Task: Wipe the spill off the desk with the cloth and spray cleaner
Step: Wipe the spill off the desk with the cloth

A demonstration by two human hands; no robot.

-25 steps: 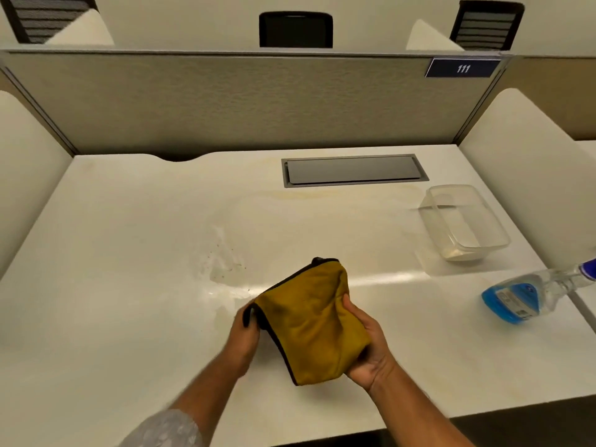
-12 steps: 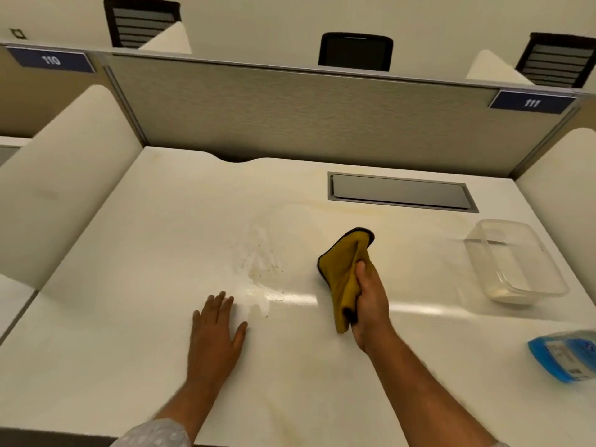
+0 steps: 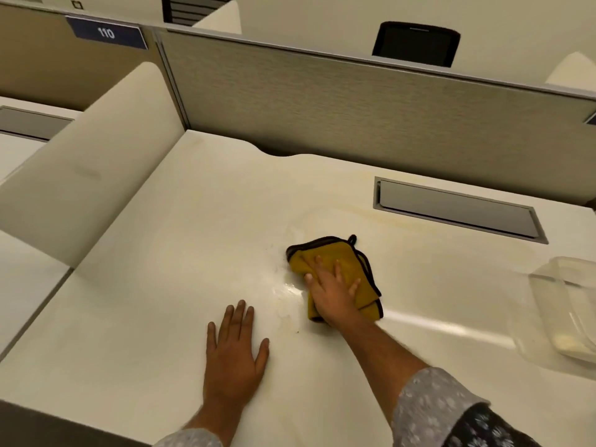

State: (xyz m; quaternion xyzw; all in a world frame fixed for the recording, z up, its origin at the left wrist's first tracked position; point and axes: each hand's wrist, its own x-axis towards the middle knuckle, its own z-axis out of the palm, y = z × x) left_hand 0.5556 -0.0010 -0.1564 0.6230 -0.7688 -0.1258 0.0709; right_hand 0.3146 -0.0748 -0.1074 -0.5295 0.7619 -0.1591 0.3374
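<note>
A folded mustard-yellow cloth (image 3: pixel 353 258) with a dark hem lies flat on the white desk (image 3: pixel 167 259). My right hand (image 3: pixel 332 290) presses down on it, fingers spread over its near half. A wet, shiny spill (image 3: pixel 285 293) with small dark specks sits just left of the cloth, touching its edge. My left hand (image 3: pixel 233 353) rests palm-down on the desk nearer to me, fingers apart, holding nothing. The spray cleaner is out of view.
A clear plastic container (image 3: pixel 567 304) stands at the right edge. A grey cable hatch (image 3: pixel 458 208) is set into the desk at the back right. A fabric partition (image 3: pixel 354 108) closes the back, and a white side divider (image 3: pixel 87 182) stands on the left.
Both hands held the cloth a second ago. The left hand let go and went flat on the desk; the right hand laid the cloth down beside the spill. The view swung left, losing the bottle.
</note>
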